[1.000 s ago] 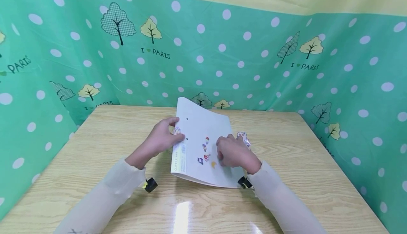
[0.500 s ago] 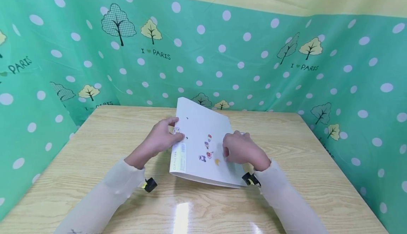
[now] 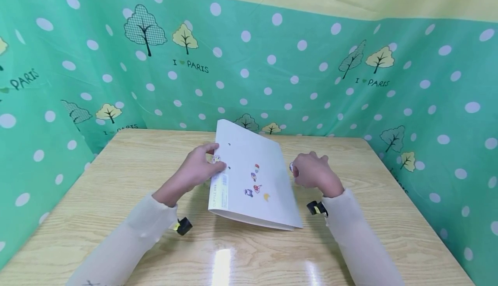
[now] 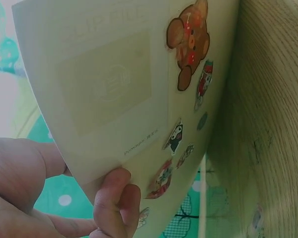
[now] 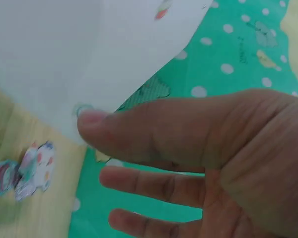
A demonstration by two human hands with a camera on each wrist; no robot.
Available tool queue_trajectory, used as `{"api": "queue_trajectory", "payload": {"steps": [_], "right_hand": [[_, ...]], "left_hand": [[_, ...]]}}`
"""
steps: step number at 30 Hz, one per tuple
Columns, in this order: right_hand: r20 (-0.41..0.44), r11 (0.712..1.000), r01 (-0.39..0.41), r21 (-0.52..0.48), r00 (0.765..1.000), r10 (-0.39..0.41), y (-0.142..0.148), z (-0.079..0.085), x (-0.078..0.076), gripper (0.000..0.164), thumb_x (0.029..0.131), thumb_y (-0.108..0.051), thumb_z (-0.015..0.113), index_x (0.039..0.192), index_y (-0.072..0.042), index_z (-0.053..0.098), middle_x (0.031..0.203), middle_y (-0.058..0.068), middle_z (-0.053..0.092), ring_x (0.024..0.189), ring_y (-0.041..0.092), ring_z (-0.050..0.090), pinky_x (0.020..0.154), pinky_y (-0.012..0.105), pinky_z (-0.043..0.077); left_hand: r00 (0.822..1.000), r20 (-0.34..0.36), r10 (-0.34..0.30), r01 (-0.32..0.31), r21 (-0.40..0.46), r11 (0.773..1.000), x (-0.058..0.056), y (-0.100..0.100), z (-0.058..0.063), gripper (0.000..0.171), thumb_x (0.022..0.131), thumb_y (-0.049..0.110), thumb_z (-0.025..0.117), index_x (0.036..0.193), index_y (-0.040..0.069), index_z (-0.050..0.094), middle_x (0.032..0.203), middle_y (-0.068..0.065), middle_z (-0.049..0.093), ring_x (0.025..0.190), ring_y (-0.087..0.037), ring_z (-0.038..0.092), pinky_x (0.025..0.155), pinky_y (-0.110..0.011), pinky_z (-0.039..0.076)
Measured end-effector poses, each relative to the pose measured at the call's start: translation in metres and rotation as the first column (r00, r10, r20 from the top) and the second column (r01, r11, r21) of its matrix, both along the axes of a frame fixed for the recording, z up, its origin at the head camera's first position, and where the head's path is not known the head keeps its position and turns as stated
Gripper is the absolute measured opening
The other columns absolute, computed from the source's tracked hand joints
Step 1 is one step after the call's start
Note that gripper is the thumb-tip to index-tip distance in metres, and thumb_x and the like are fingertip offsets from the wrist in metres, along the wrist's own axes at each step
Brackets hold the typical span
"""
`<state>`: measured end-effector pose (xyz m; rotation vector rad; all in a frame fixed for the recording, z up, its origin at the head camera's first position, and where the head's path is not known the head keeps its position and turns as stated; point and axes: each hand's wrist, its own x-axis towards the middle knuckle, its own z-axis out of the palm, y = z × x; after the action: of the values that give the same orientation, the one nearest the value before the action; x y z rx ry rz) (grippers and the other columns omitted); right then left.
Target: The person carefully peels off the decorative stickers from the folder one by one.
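Observation:
A white clip file folder stands tilted on the table, with several small stickers and a yellow crescent sticker on its cover. My left hand grips its spine, thumb on the front. In the left wrist view the other face bears a brown bear sticker and several smaller ones. My right hand is just beyond the folder's right edge. Its thumb, in the right wrist view, pinches a tiny sticker with a pale green edge; the index finger is mostly hidden behind the thumb.
Loose stickers, one a white animal with pink cheeks, lie on the wooden table right of the folder, mostly behind my right hand in the head view. A green dotted curtain hangs behind the table.
My right hand has moved right, from over the folder's cover to past its edge, over the loose stickers. The folder has tilted slightly; my left hand keeps its grip in place.

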<state>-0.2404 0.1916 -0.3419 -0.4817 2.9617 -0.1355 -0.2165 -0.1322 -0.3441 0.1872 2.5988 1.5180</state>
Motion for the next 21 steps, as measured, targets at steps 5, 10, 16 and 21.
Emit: {"api": "queue_trajectory", "payload": {"steps": [5,10,16,21], "right_hand": [[0.025,0.997,0.074,0.03,0.997,-0.075,0.007,-0.012,-0.01,0.025,0.082,-0.001,0.07,0.063,-0.017,0.066,0.08,0.002,0.059,0.092,0.034,0.048,0.094,0.073,0.031],[0.035,0.99,0.116,0.075,0.992,-0.119,0.009,-0.023,-0.018,0.022,0.084,-0.006,0.075,0.065,-0.015,0.067,0.081,0.005,0.058,0.093,0.035,0.049,0.096,0.076,0.03],[0.03,0.989,0.138,0.06,0.99,-0.14,0.012,-0.025,-0.018,0.022,0.084,-0.009,0.078,0.065,-0.014,0.067,0.081,0.005,0.059,0.095,0.036,0.049,0.094,0.074,0.031],[0.007,0.994,0.108,0.021,0.994,-0.109,0.008,-0.018,-0.013,0.016,0.086,-0.011,0.076,0.074,-0.015,0.067,0.087,0.003,0.061,0.094,0.035,0.048,0.092,0.071,0.033]], "left_hand": [[1.0,-0.001,0.007,-0.007,-0.003,1.0,0.0,0.001,0.001,0.074,0.096,0.012,0.067,0.159,-0.001,0.03,0.14,-0.018,0.047,0.071,-0.019,0.07,0.069,-0.041,0.061],[1.0,0.001,0.012,-0.012,-0.002,1.0,0.0,0.002,0.0,0.074,0.095,0.012,0.067,0.159,0.0,0.031,0.14,-0.018,0.048,0.071,-0.019,0.07,0.066,-0.036,0.06],[1.0,-0.001,0.007,-0.007,0.002,1.0,0.0,0.001,-0.001,0.073,0.096,0.011,0.067,0.158,-0.001,0.03,0.14,-0.019,0.047,0.072,-0.019,0.07,0.065,-0.032,0.06],[1.0,-0.005,0.012,-0.012,0.002,1.0,0.0,0.001,-0.001,0.074,0.096,0.012,0.067,0.158,-0.001,0.031,0.14,-0.018,0.048,0.072,-0.018,0.07,0.067,-0.036,0.06]]}}
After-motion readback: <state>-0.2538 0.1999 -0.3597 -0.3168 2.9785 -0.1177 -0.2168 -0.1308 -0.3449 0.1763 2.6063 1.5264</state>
